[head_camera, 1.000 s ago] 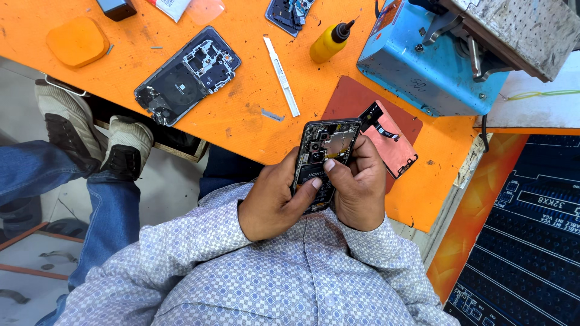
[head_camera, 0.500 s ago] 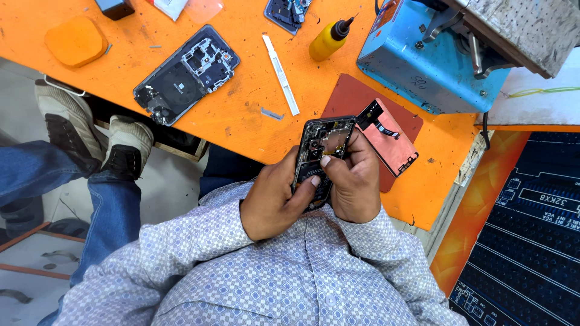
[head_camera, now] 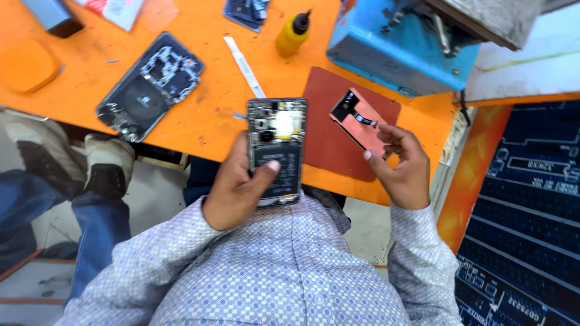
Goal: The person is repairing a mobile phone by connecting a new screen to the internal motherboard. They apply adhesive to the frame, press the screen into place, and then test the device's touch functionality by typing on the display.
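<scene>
The hands have parted since a second ago: the left hand (head_camera: 241, 187) alone grips the opened smartphone (head_camera: 277, 148), thumb across its black battery, above the orange desk (head_camera: 211, 115) edge. Its back is off, showing circuit board and camera modules. The right hand (head_camera: 402, 166), fingers loosely curled, seems to pinch the pink back cover (head_camera: 357, 121) over the brown mat (head_camera: 329, 142).

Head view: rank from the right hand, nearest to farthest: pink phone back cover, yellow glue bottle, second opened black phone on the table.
From the right hand:
1. Pink phone back cover, at the fingertips.
2. Yellow glue bottle, up-left on the table.
3. Second opened black phone, far left.
</scene>
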